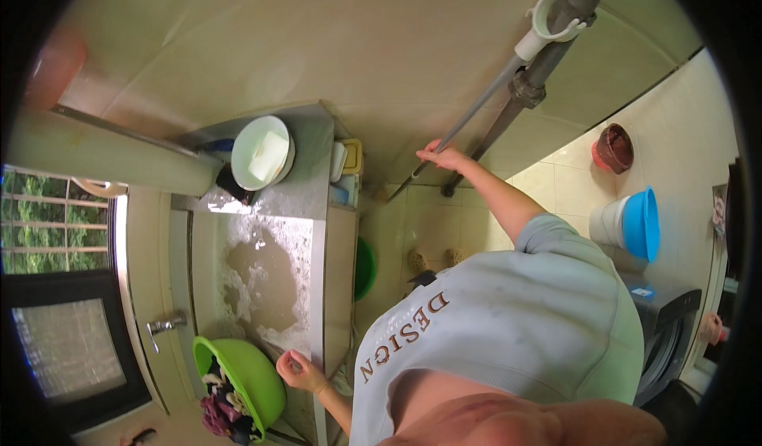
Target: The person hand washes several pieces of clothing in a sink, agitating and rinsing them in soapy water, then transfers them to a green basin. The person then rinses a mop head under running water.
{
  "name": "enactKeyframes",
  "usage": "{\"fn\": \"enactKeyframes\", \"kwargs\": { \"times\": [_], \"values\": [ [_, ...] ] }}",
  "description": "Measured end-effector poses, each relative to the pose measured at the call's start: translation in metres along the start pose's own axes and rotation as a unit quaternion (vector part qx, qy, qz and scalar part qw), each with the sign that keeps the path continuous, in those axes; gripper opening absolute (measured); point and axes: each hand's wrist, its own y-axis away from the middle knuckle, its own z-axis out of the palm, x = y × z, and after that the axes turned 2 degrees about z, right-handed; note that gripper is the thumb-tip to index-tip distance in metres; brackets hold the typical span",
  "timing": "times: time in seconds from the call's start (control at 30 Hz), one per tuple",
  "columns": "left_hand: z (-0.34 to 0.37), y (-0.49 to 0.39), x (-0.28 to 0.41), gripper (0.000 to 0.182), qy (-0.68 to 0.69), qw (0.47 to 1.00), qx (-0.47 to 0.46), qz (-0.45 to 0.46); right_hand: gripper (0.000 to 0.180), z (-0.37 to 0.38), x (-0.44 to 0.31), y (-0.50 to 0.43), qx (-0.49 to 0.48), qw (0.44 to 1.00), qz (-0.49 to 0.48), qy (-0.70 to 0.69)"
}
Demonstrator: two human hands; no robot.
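Observation:
My right hand (pixel 442 155) is around the grey shaft of a clothes-hanging pole (pixel 483 105). A white forked head (pixel 543 28) tops the pole, beside a thick grey pipe (pixel 550 62); its lower end slants down towards the tiled floor. My left hand (pixel 300 373) is loosely curled, with a gap between thumb and fingers and nothing visible in it. It is over the front rim of a sink (pixel 318 267) of cloudy, sudsy water (pixel 262 276). Just left of that hand, a lime-green basin (pixel 253 380) sits tilted, with dark and purple wet-looking clothes (pixel 223 410) in it.
A white bowl (pixel 262 151) holding a pale block stands on the metal counter (pixel 312 142). A faucet (pixel 166 323) juts from the wall. Rightward are a brown bucket (pixel 615 147), a blue basin (pixel 643 224) on a white bucket (pixel 607 221), and a front-loading washing machine (pixel 664 327).

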Motion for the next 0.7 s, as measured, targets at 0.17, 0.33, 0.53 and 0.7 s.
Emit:
{"fn": "enactKeyframes", "kwargs": {
  "times": [0.17, 0.33, 0.53, 0.7],
  "values": [
    [0.051, -0.068, 0.056, 0.006, 0.108, 0.985, -0.086, 0.102, 0.026, 0.010, -0.028, -0.020, -0.111, 0.993, -0.043, -0.009],
    [0.082, -0.105, 0.098, 0.009, 0.170, 0.958, -0.146, 0.177, 0.025, 0.003, -0.026, -0.027, -0.126, 0.985, -0.017, -0.118],
    [0.118, -0.120, 0.124, 0.009, 0.221, 0.925, -0.217, 0.220, 0.042, -0.016, 0.018, 0.010, -0.036, 0.977, 0.030, -0.209],
    [0.153, -0.132, 0.149, 0.009, 0.273, 0.888, -0.265, 0.260, 0.055, -0.019, 0.044, 0.045, -0.010, 0.987, 0.103, -0.120]
  ]
}}
